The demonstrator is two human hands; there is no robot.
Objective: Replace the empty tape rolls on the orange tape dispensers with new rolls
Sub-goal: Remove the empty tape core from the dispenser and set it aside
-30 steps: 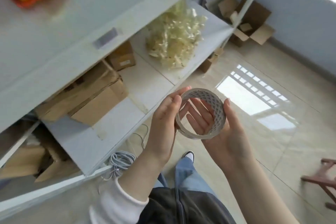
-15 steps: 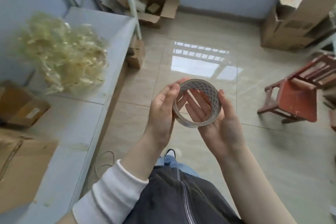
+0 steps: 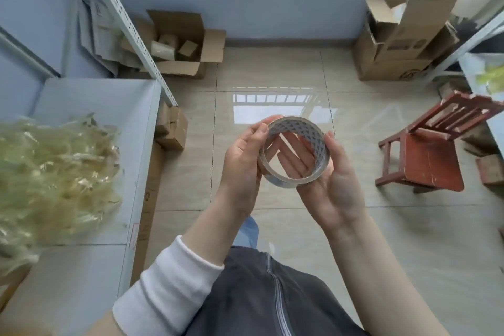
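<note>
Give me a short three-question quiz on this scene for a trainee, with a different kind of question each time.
1. True or false: the tape roll is lying on the seat of the red chair.
2. Multiple choice: how many hands hold the roll? A) none B) one C) two
3. Fill in: the red chair stands on the floor to the person's ____.
Key: 1 false, it is held up in front of the person. 2 C, the left hand and the right hand. 3 right.
</note>
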